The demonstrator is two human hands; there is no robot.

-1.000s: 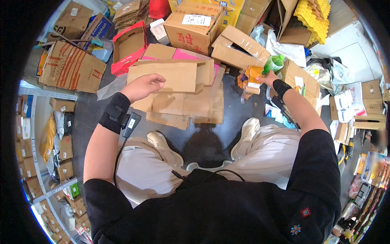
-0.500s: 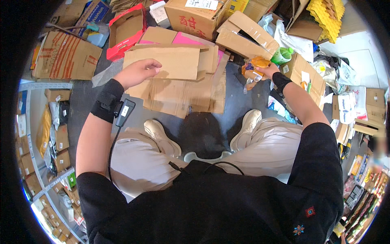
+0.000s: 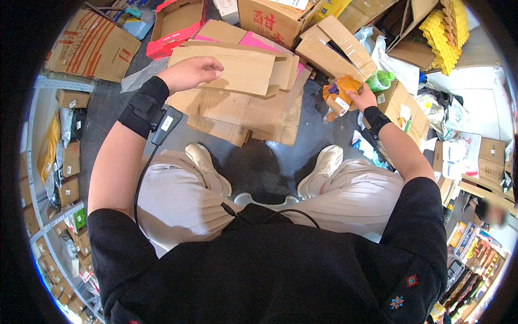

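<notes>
My left hand (image 3: 190,74) hovers over the left end of a flattened brown cardboard box (image 3: 245,70), its fingers loosely bent and apart, with nothing seen in them. Under that box lie more flat cardboard sheets (image 3: 232,114), and pink panels show behind it. My right hand (image 3: 363,99) is closed on a crumpled orange plastic wrapper (image 3: 345,85) with dark purple and white parts. Below the wrapper hangs a clear piece. Beside that hand stands a green bottle (image 3: 381,80), close to an open brown box (image 3: 409,110).
A red open carton (image 3: 175,32) and brown boxes (image 3: 275,21) line the far side. Yellow egg-crate foam (image 3: 445,38) stands at the far right. Plastic bags (image 3: 437,105) lie to the right. Shelving with parcels (image 3: 67,146) runs along the left. My shoes (image 3: 321,170) rest on the dark floor.
The whole view has shifted a little. The orange wrapper in my right hand has turned slightly. My left hand remains over the left end of the cardboard, fingers still bent.
</notes>
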